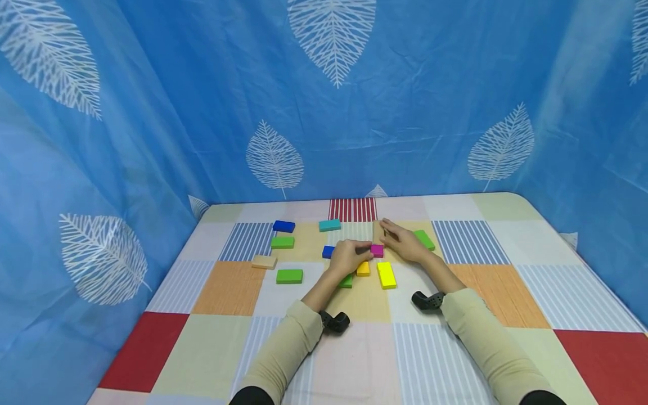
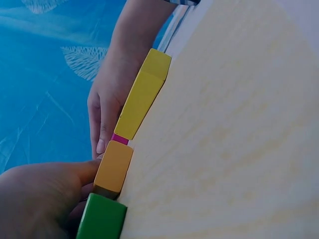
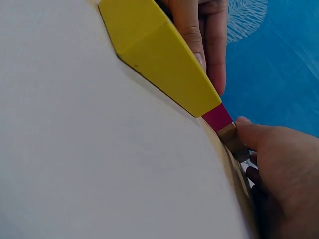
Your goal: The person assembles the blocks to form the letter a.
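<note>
My left hand (image 1: pixel 349 256) pinches a magenta block (image 1: pixel 377 251) at its left end, thumb on the near side. Opposite it, my right hand (image 1: pixel 402 242) holds a brown wooden block (image 3: pixel 233 142) between thumb and fingers, right beside the magenta one. An orange block (image 2: pixel 113 167) lies in front of the left fingertips, with a green block (image 2: pixel 102 216) by that hand's wrist side. Nearer to me is a long yellow block (image 3: pixel 159 55). A blue block (image 1: pixel 328 252) shows left of the left hand. The left fingertips are partly hidden in both wrist views.
Behind the right hand lies a green block (image 1: pixel 424 239). A teal block (image 1: pixel 329 225) is at the back. To the left are a dark blue block (image 1: pixel 284 226), two green blocks (image 1: pixel 289 276) and a tan block (image 1: pixel 264 262). A blue curtain (image 1: pixel 405 112) surrounds the patchwork-covered table (image 1: pixel 354 354).
</note>
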Demonstrator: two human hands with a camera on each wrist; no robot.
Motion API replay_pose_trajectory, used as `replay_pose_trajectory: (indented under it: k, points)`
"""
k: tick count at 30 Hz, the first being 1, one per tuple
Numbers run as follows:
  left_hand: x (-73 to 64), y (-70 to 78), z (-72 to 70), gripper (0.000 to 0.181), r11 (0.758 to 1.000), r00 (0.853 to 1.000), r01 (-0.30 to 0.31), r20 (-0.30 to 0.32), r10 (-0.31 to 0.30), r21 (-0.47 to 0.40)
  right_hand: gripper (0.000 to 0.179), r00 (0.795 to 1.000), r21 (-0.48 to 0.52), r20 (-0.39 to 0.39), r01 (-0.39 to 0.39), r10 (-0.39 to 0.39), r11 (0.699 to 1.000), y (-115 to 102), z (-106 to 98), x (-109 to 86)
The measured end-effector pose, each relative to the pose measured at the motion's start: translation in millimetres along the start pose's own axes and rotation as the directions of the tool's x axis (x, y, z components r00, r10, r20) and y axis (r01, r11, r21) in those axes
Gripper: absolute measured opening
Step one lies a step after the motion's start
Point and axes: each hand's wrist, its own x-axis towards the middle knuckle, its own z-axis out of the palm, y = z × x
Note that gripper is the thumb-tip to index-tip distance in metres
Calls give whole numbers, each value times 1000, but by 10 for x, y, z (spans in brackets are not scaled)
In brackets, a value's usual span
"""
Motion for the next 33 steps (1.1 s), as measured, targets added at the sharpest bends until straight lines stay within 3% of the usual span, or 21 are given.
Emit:
replay_pose_trajectory:
  k: [11,20,33]
  points:
    - [7,18,-29,35,1000,1000,18,0,-18,14,56,999,-29,5,32,-32,999,4,29,35]
    - [-8,4,-9,38,999,1000,14,21,-15,31,55,995,74,21,94,-96,993,21,1,-114]
    - [0,4,-3,38,998,1000,-16,23,14,64,53,985,29,52,165,-166,986,39,-10,-126]
